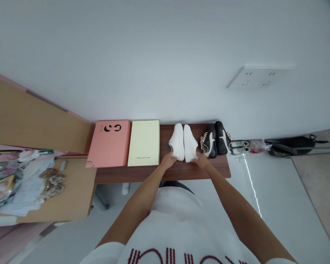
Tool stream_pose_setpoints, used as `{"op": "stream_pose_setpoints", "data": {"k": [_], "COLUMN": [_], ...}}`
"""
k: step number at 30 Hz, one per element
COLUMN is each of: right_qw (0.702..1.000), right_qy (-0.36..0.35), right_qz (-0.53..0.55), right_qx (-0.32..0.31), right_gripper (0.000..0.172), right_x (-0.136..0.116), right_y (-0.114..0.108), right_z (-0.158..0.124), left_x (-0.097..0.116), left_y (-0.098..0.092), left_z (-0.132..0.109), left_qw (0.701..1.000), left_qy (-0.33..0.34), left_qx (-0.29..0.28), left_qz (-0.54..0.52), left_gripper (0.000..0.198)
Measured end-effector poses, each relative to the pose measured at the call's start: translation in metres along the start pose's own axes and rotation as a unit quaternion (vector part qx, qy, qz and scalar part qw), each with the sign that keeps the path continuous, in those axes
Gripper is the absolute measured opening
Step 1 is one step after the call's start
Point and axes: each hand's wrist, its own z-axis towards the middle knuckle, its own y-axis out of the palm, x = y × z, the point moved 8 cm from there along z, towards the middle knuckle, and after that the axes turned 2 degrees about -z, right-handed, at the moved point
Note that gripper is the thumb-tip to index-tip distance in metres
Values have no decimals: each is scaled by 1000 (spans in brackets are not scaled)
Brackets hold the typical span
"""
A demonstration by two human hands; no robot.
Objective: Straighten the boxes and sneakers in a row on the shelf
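Note:
Two white shoes [190,142] lie close together, toes toward the wall, on a dark brown wooden board [165,173]. My left hand [168,160] grips the heel end of the left shoe, fingers closed around its edge. At the heel of the right shoe, my right hand [201,160] is closed in the same way. Just right of them sits a pair of black shoes [220,138] with white trim. To the left are a pale yellow box [144,142] marked MEIZHIYUAN and a pink box [110,143].
A tan desk [77,198] at the left holds papers, plastic bags and hair scrunchies [53,181]. White wall sockets [260,77] are at the upper right. Beyond the board's right end are white shoes [240,150], a plastic bag [258,146] and a black bag [297,144].

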Motion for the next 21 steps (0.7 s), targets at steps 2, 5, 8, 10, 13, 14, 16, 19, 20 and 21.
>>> {"op": "stream_pose_setpoints", "data": {"k": [2, 5, 8, 10, 13, 14, 16, 19, 20, 21], "right_qw": [999, 989, 969, 952, 933, 928, 922, 919, 919, 919], "right_qy": [-15, -45, -47, -48, -53, -51, -46, -45, -45, -46], "right_qz": [-47, -130, -228, -284, -338, -349, -362, -369, -370, -370], "right_qx": [-12, -53, -88, -100, -115, -118, -125, -129, -130, -132], "right_gripper": [39, 36, 34, 32, 28, 27, 25, 23, 24, 24], "right_x": [-11, -30, -48, -59, -74, -78, -82, -89, -91, -93], "right_y": [-5, -8, -6, -2, 6, 9, 13, 16, 17, 18], "right_z": [-4, -11, -21, -26, -30, -30, -28, -22, -19, -17], "left_x": [6, 20, 32, 36, 43, 45, 49, 54, 55, 56], "left_y": [-4, -7, -8, -7, -7, -7, -7, -6, -6, -6], "left_z": [-5, -13, -21, -25, -26, -25, -22, -16, -14, -12], "left_qw": [1000, 999, 994, 990, 982, 980, 977, 977, 977, 977], "left_qy": [10, 45, 64, 60, 51, 46, 33, 15, 11, 7], "left_qx": [11, 10, 5, -4, -19, -21, -23, -27, -27, -27], "left_qz": [0, 28, 85, 130, 183, 194, 208, 212, 212, 212], "left_gripper": [44, 41, 39, 36, 33, 33, 34, 36, 36, 37]}}
